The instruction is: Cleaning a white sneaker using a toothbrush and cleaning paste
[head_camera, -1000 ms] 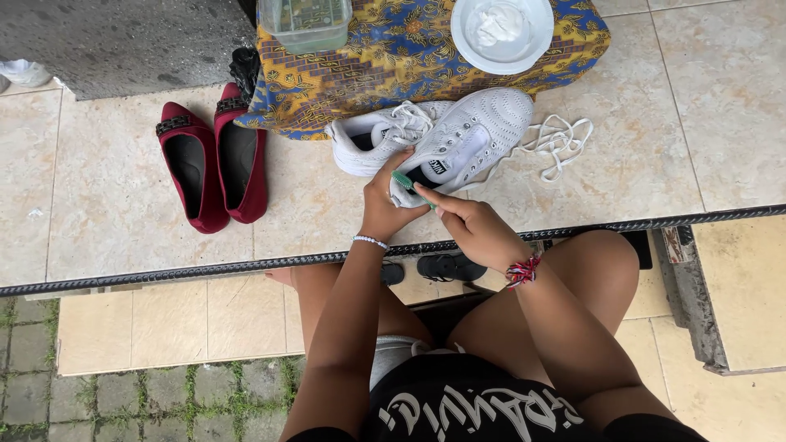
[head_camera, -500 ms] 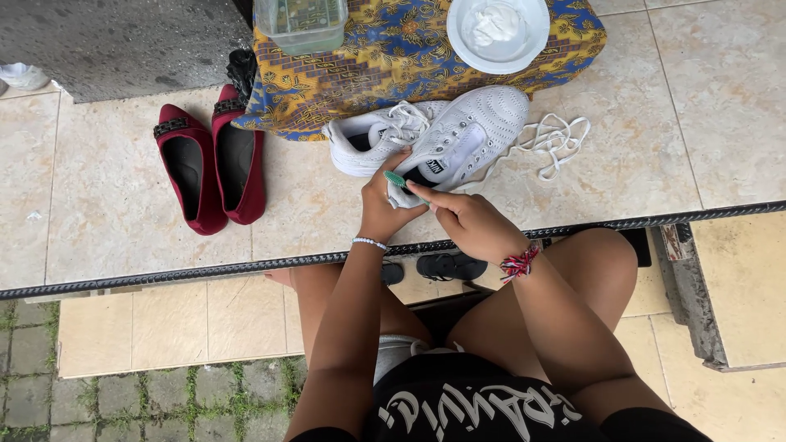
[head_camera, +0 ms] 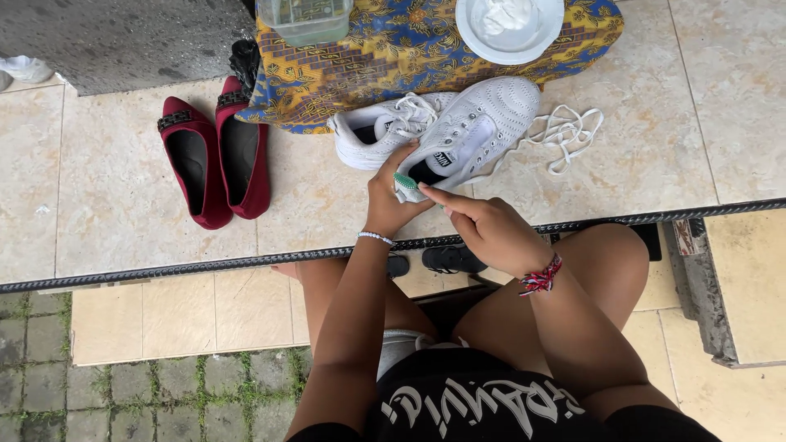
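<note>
A person seated at the edge of a tiled terrace floor (head_camera: 115, 205) bends over a white sneaker (head_camera: 475, 135), the left hand (head_camera: 391, 200) closed around its heel end while the right hand (head_camera: 483, 225) grips what looks like a small green-headed brush (head_camera: 404, 180), forefinger stretched along it toward the shoe. The sneaker lies on its side, just in front of the knees, its lace pulled out; that loose white lace (head_camera: 565, 131) lies in a tangle on the tiles beside it. A second white sneaker (head_camera: 381, 127), laces in place, lies touching the first. Judging by this, the cleaning appears to be in its early to middle stage: one shoe unlaced and under the brush, the other not yet stripped. Behind them, a blue-and-yellow patterned cloth (head_camera: 393, 57) carries a white bowl (head_camera: 509, 29) of white paste or foam and a clear container (head_camera: 304, 18). A pair of red flat shoes (head_camera: 214, 155) sits well to the left. The beige tiles give way below a dark step edge to mossy paving.
</note>
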